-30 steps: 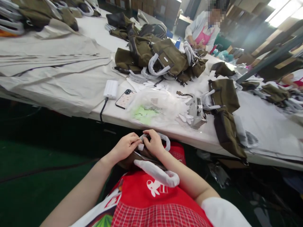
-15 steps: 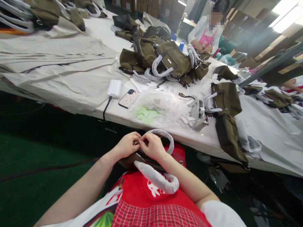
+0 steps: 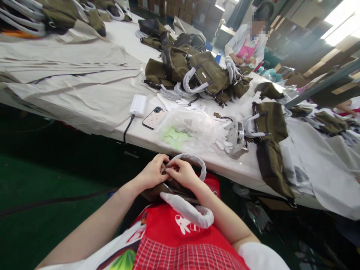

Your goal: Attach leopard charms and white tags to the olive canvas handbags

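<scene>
A dark olive handbag (image 3: 153,193) rests on my lap against the red apron. Its two handles are wrapped in white material; the near handle (image 3: 185,212) curves over the apron and the far handle (image 3: 201,163) arches behind my right hand. My left hand (image 3: 154,171) is closed, pinching at the bag's top opening. Right beside it, my right hand (image 3: 182,172) is closed too, fingertips meeting the left ones over the opening. Whatever small part lies between the fingers is mostly hidden.
On the table ahead lie a phone (image 3: 154,117), a white power bank (image 3: 138,105) with a cable, and a clear plastic bag (image 3: 194,125) holding green pieces. Olive handbags (image 3: 210,73) are heaped behind; another handbag (image 3: 271,123) hangs over the edge. A co-worker (image 3: 247,47) works across the table.
My view has shifted slightly. Both hands stay at the bag's opening; the left hand has lifted a little and the right fingers have straightened slightly.
</scene>
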A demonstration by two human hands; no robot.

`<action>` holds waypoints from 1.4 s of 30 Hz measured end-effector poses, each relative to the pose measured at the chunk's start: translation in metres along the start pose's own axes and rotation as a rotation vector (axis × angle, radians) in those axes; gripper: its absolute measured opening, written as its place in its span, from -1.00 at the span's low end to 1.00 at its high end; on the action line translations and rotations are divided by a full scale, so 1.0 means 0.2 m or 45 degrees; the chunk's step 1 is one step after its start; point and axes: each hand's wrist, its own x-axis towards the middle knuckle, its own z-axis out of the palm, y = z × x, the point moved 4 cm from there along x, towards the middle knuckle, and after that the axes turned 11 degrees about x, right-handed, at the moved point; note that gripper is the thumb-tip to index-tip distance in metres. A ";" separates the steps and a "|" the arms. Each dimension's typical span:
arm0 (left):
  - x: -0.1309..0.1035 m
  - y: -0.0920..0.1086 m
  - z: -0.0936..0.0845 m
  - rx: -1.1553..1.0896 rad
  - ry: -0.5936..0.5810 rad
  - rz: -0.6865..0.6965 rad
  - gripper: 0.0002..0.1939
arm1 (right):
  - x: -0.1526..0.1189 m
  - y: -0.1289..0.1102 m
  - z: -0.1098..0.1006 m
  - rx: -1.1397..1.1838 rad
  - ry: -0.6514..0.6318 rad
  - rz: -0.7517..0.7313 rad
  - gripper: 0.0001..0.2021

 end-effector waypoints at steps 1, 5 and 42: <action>0.00 0.00 0.00 0.003 -0.008 0.002 -0.56 | 0.00 -0.01 0.00 -0.023 -0.003 -0.021 -0.92; 0.02 0.01 0.00 0.012 -0.052 0.020 -0.53 | 0.00 -0.04 0.00 -0.051 -0.066 -0.073 -0.96; -0.04 -0.02 -0.02 0.116 0.223 0.257 -0.79 | -0.09 -0.20 -0.15 -0.749 0.123 -0.570 -0.80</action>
